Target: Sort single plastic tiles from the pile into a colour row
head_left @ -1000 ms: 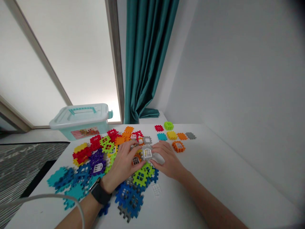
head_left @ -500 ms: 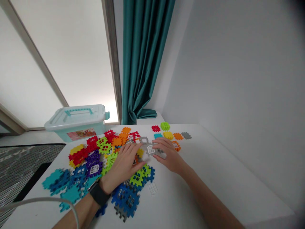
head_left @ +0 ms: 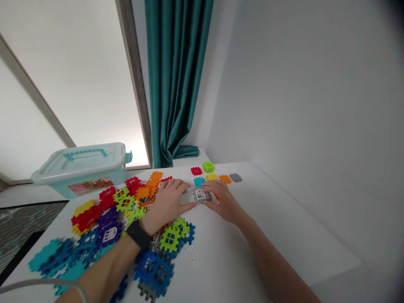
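My right hand point(head_left: 222, 200) has its thumb and fingers round the right side of a grey interlocking block with a white lattice window point(head_left: 200, 194), low over the table. My left hand point(head_left: 168, 202), wearing a black smartwatch point(head_left: 139, 235), is just left of that block. Its thumb and fingers are apart, with a bit of grey showing between them; I cannot tell whether it touches the block. Beneath and behind the left hand, a heap of notched blocks is partly hidden. Green blocks point(head_left: 170, 239) and blue window blocks point(head_left: 154, 269) lie nearer to me.
Several blocks form a small group at the back right, including a grey one point(head_left: 235, 177) and a round lime one point(head_left: 208, 167). A lidded tub point(head_left: 85, 168) stands at the back left. A loose white lattice point(head_left: 191, 252) lies on the white table point(head_left: 240, 261). A cable point(head_left: 41, 283) crosses the lower left.
The view has turned right, so most things sit further left. My left hand has moved closer to the grey window block and covers the grey frame piece beside it. My right hand stays at the block.
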`<state>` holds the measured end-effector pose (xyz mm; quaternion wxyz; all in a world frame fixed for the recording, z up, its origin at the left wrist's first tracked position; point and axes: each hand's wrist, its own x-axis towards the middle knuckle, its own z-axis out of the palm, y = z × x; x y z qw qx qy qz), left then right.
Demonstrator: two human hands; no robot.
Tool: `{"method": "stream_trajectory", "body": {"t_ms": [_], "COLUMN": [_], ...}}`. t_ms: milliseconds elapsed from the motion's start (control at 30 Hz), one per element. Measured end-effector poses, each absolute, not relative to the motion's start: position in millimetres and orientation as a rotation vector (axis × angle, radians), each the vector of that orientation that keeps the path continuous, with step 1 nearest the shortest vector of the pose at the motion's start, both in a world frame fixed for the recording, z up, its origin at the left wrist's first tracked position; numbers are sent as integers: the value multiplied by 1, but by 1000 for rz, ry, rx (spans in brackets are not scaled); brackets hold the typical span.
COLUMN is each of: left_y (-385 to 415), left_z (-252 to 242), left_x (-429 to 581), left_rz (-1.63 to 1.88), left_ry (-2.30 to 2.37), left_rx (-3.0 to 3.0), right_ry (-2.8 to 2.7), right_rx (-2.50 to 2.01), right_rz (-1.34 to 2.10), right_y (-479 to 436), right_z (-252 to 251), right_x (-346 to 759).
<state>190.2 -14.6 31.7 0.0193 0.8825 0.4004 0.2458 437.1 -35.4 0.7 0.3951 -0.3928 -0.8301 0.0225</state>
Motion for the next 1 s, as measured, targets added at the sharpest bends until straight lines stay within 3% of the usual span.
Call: {"method": "stream_trajectory", "body": {"t_ms": [1000], "left_y": [-6], "left_z": [6], "left_x": [208], "left_rz": [714], "left_ry": [1259], "left_rx": [2808], "right_ry": [-2144], "right_rx": [-1279], "right_rz": [-7], "right_y": [-28], "right_z": [-8], "right_x": [455]}}
